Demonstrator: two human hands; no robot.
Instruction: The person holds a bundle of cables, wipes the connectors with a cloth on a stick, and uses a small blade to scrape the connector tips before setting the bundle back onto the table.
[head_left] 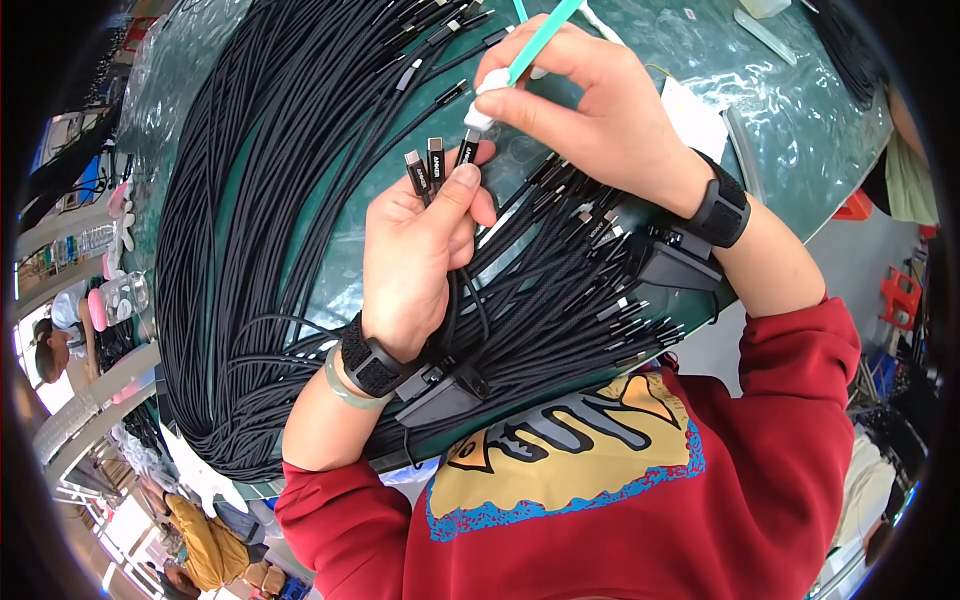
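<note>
My left hand (408, 255) is closed around black USB-C cables, with three metal-tipped plugs (418, 172) standing up past the thumb and fingers. Just beyond it, my right hand (610, 115) pinches a white wad of cloth (484, 103) along with a flat light-green stick (545, 42). That wad covers the tip of the rightmost plug (467, 152). Whether the wad is fixed to the stick is hidden by my fingers.
A thick bundle of black cables (215, 230) curves across the left of the green table (800, 130). More cable ends (600, 290) lie under my wrists. White paper (695, 118) sits right of my right hand. A red stool (900, 297) stands on the floor at right. Other people (205, 540) are at left.
</note>
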